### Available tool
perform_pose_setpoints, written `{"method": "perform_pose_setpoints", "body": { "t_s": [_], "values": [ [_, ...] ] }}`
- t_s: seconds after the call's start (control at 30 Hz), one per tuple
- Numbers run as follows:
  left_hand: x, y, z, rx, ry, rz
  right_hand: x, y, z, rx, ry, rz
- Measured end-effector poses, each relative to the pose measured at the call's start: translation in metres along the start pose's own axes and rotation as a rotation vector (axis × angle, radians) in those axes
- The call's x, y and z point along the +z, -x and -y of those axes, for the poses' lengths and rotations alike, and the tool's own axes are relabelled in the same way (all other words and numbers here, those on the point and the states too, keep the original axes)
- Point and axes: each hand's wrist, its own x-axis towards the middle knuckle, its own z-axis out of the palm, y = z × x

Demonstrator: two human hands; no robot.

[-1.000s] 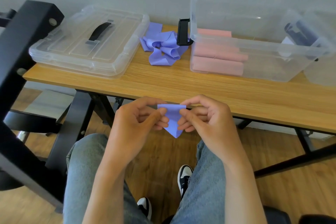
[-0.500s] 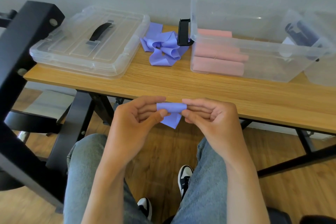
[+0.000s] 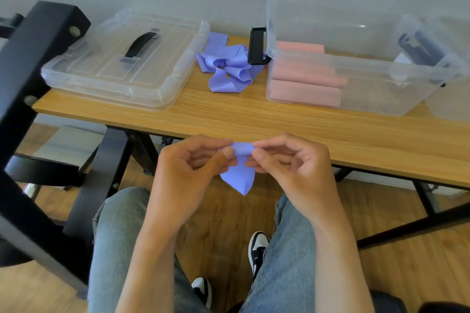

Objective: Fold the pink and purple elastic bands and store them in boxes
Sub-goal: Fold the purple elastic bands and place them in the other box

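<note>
Two hands up in front of me, just off the near edge of the counter [image 3: 254, 122], over my lap. My left hand [image 3: 188, 168] pinches one end of the purple band [image 3: 239, 175], thumb on top, fingers curled under. My right hand [image 3: 290, 168] pinches the other end the same way. Top of the band is rolled into a short tube between my fingertips; a loose pointed tail hangs down below the hands, clear of the counter.

Loose pile of purple bands [image 3: 226, 68] lies toward the far edge of the counter, between the lid and the box. Clear lid [image 3: 122, 63] with a black handle lies flat at the far left corner. Clear box [image 3: 356, 99] sits right of the pile, black latch [image 3: 256, 46] on its left end touching the pile. Rolled pink bands [image 3: 305, 84] are stacked inside at its left end. Second clear box [image 3: 447, 99] at the right edge, just beside the first, partly cut off; dark purple rolls [image 3: 419, 46] show through its wall, can't tell how many.

Black frame [image 3: 30, 79] stands at the left, beside the counter.
</note>
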Motion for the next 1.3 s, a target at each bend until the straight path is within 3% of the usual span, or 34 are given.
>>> {"method": "perform_pose_setpoints", "body": {
  "t_s": [0.33, 0.77, 1.1, 1.3],
  "values": [
    [-0.004, -0.002, 0.003, 0.009, -0.114, 0.04, -0.001, -0.001, -0.006, 0.004, 0.117, -0.035],
    [0.0, 0.002, -0.004, 0.007, 0.005, 0.036, 0.003, 0.002, 0.004, 0.002, -0.028, 0.021],
    [-0.003, 0.001, -0.002, 0.052, -0.076, 0.03, -0.002, 0.001, -0.001, 0.01, 0.056, 0.012],
    [-0.001, 0.001, 0.0, -0.025, -0.044, 0.097, 0.0, 0.002, -0.002, 0.01, 0.072, 0.024]
  ]
}}
